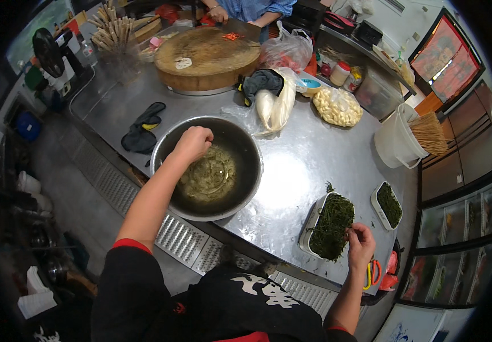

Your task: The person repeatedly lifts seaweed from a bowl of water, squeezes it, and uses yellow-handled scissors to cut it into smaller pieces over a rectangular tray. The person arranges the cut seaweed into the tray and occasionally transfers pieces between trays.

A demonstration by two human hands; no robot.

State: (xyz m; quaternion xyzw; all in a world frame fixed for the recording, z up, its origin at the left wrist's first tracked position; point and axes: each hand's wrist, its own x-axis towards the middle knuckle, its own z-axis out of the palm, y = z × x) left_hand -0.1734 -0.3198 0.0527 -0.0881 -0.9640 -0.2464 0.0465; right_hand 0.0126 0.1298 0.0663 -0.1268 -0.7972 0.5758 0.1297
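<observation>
Over a large metal bowl [250,141] hangs my left hand [194,144], its fingers bunched together. Whether anything is inside them is hidden. Cloudy yellow-green liquid with pale green shreds [209,173] fills the bowl's bottom. My right hand [360,241] pinches at the right edge of a heap of dark green, stringy plant strands [331,222]. This heap rises above the rim of a white rectangular container [306,233]. A smaller white container [376,205] of similar greens stands farther right. Scissors with yellow and orange handles [373,274] lie beside my right wrist.
A dark glove [141,130] lies left of the bowl. Behind are a round wooden chopping block [207,55], a bag of pale peeled pieces [338,107] and a white bucket [395,137]. Across the table, another person's hand [219,14] holds a cleaver [244,30] by chopped red pieces.
</observation>
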